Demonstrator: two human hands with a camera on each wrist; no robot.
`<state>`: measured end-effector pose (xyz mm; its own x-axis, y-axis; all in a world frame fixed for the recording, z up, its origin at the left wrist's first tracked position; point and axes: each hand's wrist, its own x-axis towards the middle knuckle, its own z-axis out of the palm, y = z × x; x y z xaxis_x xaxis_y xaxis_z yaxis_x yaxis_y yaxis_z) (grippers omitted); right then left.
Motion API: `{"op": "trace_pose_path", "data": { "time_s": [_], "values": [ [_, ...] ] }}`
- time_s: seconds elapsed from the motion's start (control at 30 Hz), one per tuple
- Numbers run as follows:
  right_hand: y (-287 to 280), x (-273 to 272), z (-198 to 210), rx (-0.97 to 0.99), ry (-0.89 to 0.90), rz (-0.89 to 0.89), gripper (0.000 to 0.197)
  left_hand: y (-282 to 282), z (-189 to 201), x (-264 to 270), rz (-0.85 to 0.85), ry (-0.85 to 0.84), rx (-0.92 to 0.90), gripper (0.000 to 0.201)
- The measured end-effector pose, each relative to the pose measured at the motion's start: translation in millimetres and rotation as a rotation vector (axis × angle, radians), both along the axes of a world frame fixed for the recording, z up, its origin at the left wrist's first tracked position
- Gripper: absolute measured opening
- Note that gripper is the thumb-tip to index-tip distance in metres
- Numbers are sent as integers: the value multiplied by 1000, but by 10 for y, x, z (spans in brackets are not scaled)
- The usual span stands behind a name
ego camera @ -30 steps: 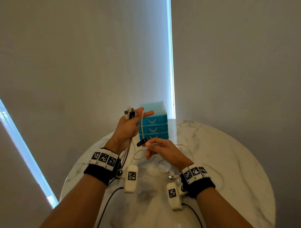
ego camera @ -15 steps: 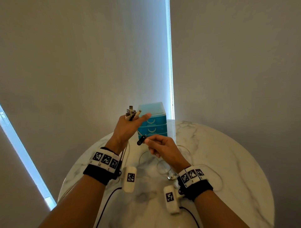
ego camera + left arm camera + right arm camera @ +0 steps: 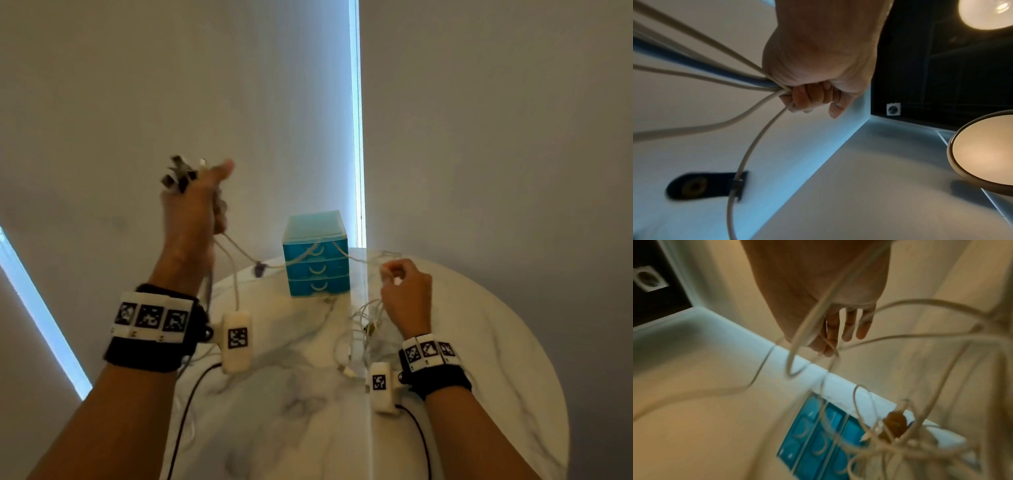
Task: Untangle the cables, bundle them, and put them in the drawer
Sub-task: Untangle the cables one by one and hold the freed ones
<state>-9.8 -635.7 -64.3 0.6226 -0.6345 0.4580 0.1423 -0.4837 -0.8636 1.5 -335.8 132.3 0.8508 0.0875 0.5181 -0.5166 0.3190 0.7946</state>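
Observation:
My left hand [image 3: 205, 198] is raised high at the left and grips a bundle of white and blue cables [image 3: 719, 71] in a fist [image 3: 812, 100]. Their plugs [image 3: 178, 174] stick out above the fist. One white cable [image 3: 239, 250] runs from that hand across the front of the blue drawer unit [image 3: 317, 270] to my right hand [image 3: 394, 277], which pinches it low at the right. A black strap [image 3: 259, 269] hangs on this cable between the hands, also in the left wrist view [image 3: 701, 186]. All three drawers look shut.
A loose tangle of white cables [image 3: 363, 325] lies on the round marble table [image 3: 479, 342] under my right hand, blurred in the right wrist view [image 3: 890, 443]. The drawer unit stands at the table's far edge against the wall.
My left hand has risen up and leftward with the plug bundle. My right hand let go of the black strap and moved right, drawing a white cable out between the hands.

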Motion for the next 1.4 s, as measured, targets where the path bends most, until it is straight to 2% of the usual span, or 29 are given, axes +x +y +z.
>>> {"op": "trace_pose_path", "data": {
  "time_s": [0.07,0.17,0.23,0.3,0.37,0.47,0.63,0.73,0.83,0.9,0.97,1.03,1.07,1.13,1.2,1.27,1.37,1.4],
  "values": [
    [-161,-85,2,160,-13,-50,5,215,136,17,100,-44,-11,44],
    [-74,-138,100,341,-10,170,12,303,78,118,173,-29,94,41],
    [134,-138,174,301,41,298,12,189,-84,185,188,-11,264,41],
    [312,-120,217,205,105,345,11,17,-288,206,186,-22,490,44],
    [429,-129,246,219,104,455,6,-153,-484,208,172,-79,718,48],
    [573,-164,317,295,40,632,14,-373,-732,281,79,-164,941,29],
    [549,-132,346,313,-68,625,19,-623,-1018,363,-156,-146,1149,25],
    [510,-153,349,368,-128,593,16,-664,-1062,371,-101,-155,1171,14],
    [491,-170,325,270,-85,564,19,-606,-962,381,56,-196,1049,10],
    [471,-155,232,31,102,534,27,-521,-794,380,176,-185,907,9],
    [452,-149,130,-163,338,488,25,-404,-603,389,288,-155,701,14],
    [398,-163,65,-142,426,450,28,-256,-424,401,346,-90,463,22],
    [351,-160,39,-123,432,408,37,-175,-354,409,363,-65,362,24],
    [260,-148,30,-231,482,241,47,-24,-266,407,400,-28,185,24],
    [223,-130,39,-354,540,111,39,80,-229,384,425,-10,79,22],
    [249,-134,85,-341,447,80,30,71,-242,341,401,-7,71,18],
    [429,-134,181,-309,146,93,36,-60,-333,265,336,-5,92,17],
    [516,-117,189,-313,98,132,40,-115,-365,242,313,-4,100,17]
  ]
}}
